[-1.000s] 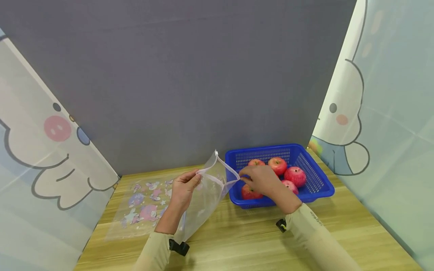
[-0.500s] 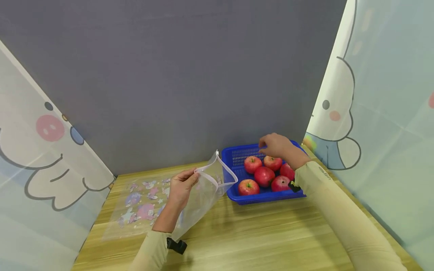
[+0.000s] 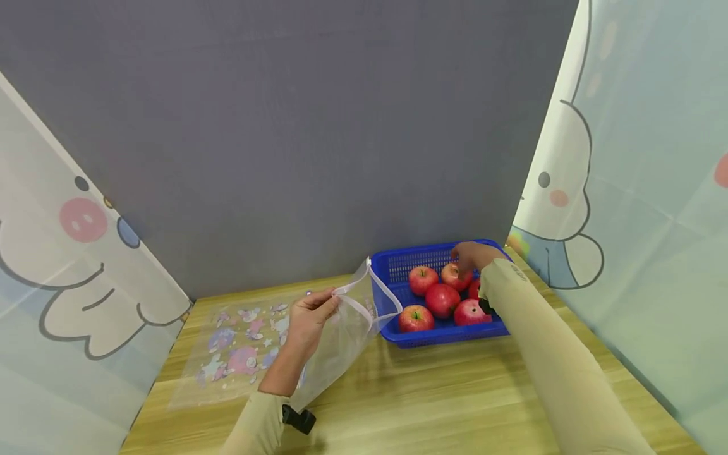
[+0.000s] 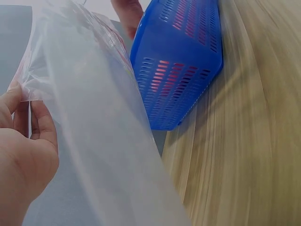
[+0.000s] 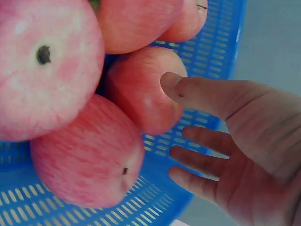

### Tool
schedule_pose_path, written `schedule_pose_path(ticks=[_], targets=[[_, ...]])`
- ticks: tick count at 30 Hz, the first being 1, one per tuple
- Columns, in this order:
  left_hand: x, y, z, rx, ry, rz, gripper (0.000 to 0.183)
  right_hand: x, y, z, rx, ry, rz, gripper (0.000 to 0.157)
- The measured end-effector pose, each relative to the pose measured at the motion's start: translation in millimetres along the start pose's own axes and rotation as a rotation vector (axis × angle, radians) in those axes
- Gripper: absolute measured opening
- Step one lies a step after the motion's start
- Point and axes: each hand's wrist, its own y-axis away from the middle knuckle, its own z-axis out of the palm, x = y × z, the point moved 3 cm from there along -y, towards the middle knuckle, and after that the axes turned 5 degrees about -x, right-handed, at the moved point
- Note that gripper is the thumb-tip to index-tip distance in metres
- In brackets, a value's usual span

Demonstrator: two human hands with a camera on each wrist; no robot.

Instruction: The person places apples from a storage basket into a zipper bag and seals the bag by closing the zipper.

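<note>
Between thumb and fingers my left hand (image 3: 308, 321) pinches the rim of a clear zip bag (image 3: 339, 354). The bag's white-edged mouth gapes toward the blue basket, its slider at the top corner. In the left wrist view the bag (image 4: 110, 122) hangs slack below the fingers. My right hand (image 3: 474, 255) is over the back of the blue basket (image 3: 429, 341), which holds several red apples. In the right wrist view the thumb of that hand (image 5: 254, 136) overlaps one apple (image 5: 143, 89), while its other fingers extend loosely beside it. The sleeve partly hides another apple (image 3: 474, 289).
A second clear bag (image 3: 241, 354) with pastel cartoon prints lies flat on the wooden table (image 3: 432, 398) at left. A grey panel (image 3: 296, 158) stands behind, and cartoon-printed curtains (image 3: 643, 189) close in both sides.
My right hand has let go of the bag's rim and moved right, over the back of the basket, then lowered toward the apples. The left hand keeps its pinch on the bag.
</note>
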Motion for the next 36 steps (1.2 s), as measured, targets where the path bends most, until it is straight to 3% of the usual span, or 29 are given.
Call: schedule_pose_path(ticks=[5,12,21,27,36], targets=[[-3.1,0.1,-0.1,-0.003,-0.018,-0.002,0.021,1.0,-5.1,6.2,-0.009,-0.016,-0.016,0.064],[-5.2,3.4,0.7,0.006,-0.037,-0.026,0.02,5.8,-12.4,16.8,0.015,-0.046,0.054,0.072],[-7.9,9.4,-0.5,-0.011,-0.059,-0.019,0.021,10.0,-26.1,29.5,0.003,-0.014,0.005,0.071],[-10.4,4.0,2.1,-0.005,-0.072,-0.018,0.022,16.5,-30.1,26.8,0.013,-0.018,-0.005,0.074],[-14.3,-2.7,4.6,-0.025,-0.077,-0.008,0.019,21.9,-24.7,5.7,0.057,0.05,-0.096,0.072]])
